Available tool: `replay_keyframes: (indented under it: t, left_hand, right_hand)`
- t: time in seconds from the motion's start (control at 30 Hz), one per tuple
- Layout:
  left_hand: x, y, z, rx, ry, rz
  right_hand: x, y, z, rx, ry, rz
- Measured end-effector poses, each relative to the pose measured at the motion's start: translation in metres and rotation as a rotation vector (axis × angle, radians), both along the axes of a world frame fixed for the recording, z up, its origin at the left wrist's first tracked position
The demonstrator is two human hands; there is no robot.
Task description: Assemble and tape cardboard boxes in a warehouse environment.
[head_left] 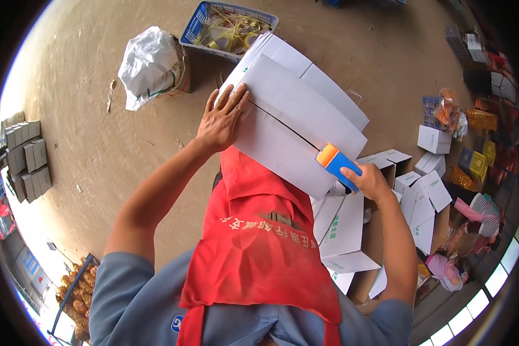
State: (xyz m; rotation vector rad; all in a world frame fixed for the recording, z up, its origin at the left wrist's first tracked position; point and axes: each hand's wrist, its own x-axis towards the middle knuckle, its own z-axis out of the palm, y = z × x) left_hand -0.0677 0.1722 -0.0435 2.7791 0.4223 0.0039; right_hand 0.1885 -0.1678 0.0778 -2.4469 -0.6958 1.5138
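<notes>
A white cardboard box point(288, 124) lies in front of me at a slant, its two flaps meeting along a dark narrow seam. My left hand point(222, 118) rests flat on the box's left end, fingers spread across the flaps. In my right hand point(368, 180) is a blue and orange tape dispenser point(341, 166), gripped by its blue body. The orange end touches the box at the seam, toward the right end. Whether tape lies along the seam I cannot tell.
A blue basket point(185, 36) with tape rolls and yellow strips stands beyond the box, beside a white sack point(150, 63). Open white cartons point(346, 230) crowd my right side. Stacked boxes point(34, 158) stand far left. Other people point(484, 216) are at the far right.
</notes>
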Motion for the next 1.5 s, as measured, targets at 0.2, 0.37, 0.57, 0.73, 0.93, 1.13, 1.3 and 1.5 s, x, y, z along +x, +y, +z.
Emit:
replay_keyframes:
  t: [0.2, 0.37, 0.57, 0.73, 0.93, 1.13, 1.3, 1.5]
  left_hand:
    - [0.032, -0.063, 0.029, -0.051, -0.082, -0.029]
    - [0.062, -0.128, 0.016, -0.175, -0.046, -0.252]
    - [0.063, -0.133, 0.012, -0.135, -0.004, -0.273]
    - [0.065, -0.130, 0.012, -0.047, 0.034, -0.262]
    - [0.069, -0.134, 0.014, -0.051, 0.046, -0.263]
    - [0.070, -0.134, 0.012, -0.082, 0.006, -0.269]
    - [0.070, -0.135, 0.008, -0.056, 0.001, -0.277]
    - [0.067, -0.133, 0.004, -0.068, -0.001, -0.293]
  right_hand:
    - [0.007, 0.007, -0.001, -0.032, 0.038, -0.011]
    - [0.014, -0.003, 0.000, -0.016, 0.101, 0.005]
    - [0.017, -0.061, -0.001, 0.145, 0.114, -0.040]
    - [0.035, -0.101, -0.029, 0.163, 0.149, -0.012]
    - [0.050, -0.166, -0.049, 0.135, 0.099, -0.008]
    - [0.064, -0.211, -0.063, 0.069, 0.052, 0.000]
    - [0.055, -0.220, -0.086, 0.157, 0.037, -0.030]
    - [0.045, -0.227, -0.119, 0.290, -0.041, -0.052]
